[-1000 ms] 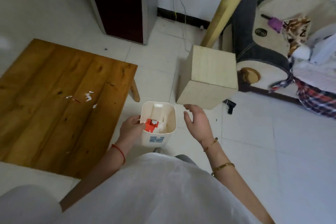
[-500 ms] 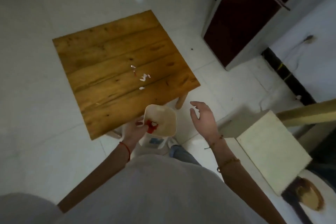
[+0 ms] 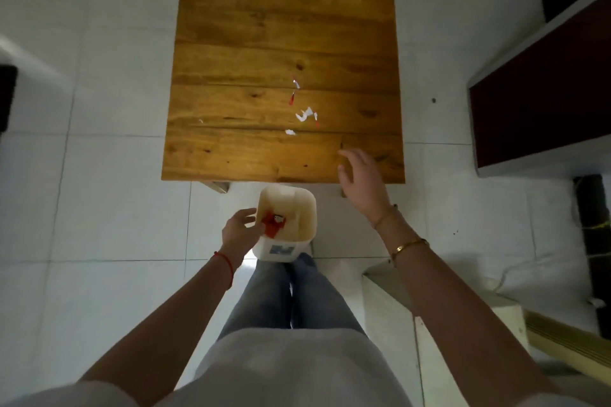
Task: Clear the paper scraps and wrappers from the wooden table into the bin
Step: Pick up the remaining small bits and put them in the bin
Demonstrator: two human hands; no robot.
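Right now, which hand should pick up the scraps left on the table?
The right hand. It is open and empty over the wooden table's near edge, close to the paper scraps. The left hand is busy gripping the bin's rim.

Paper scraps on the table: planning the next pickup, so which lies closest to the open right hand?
The small white scrap, lowest of the cluster, lies nearest the right hand; the others sit farther up the table.

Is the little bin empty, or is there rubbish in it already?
Not empty. The bin already holds a red wrapper, by the left hand. Most of its inside looks bare.
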